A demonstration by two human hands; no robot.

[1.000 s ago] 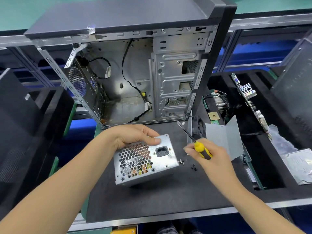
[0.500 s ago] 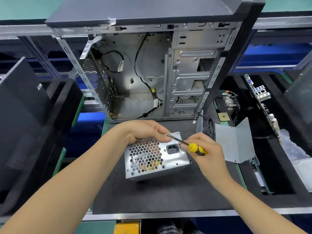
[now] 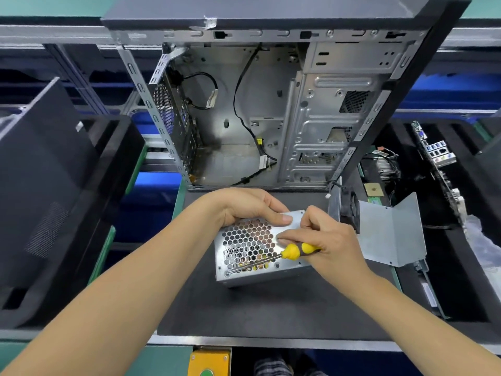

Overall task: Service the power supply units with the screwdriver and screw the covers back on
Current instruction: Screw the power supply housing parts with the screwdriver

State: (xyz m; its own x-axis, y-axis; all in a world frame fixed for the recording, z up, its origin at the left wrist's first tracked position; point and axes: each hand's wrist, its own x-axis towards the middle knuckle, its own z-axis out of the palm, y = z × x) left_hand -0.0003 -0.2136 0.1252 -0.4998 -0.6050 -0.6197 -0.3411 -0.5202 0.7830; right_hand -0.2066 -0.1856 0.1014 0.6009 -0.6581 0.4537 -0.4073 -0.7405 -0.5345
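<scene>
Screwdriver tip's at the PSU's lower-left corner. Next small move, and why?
Probably seat the tip squarely in that corner hole and start turning. The right hand grips the screwdriver, whose shaft lies across the vent grille with its tip at the corner, and the left hand holds the power supply unit on the mat.

both forearms are bare to the edge of view, no sleeves, gloves, watch or rings showing on the left hand or right hand, fingernails short and unpainted, with plaid-patterned clothing below.
</scene>
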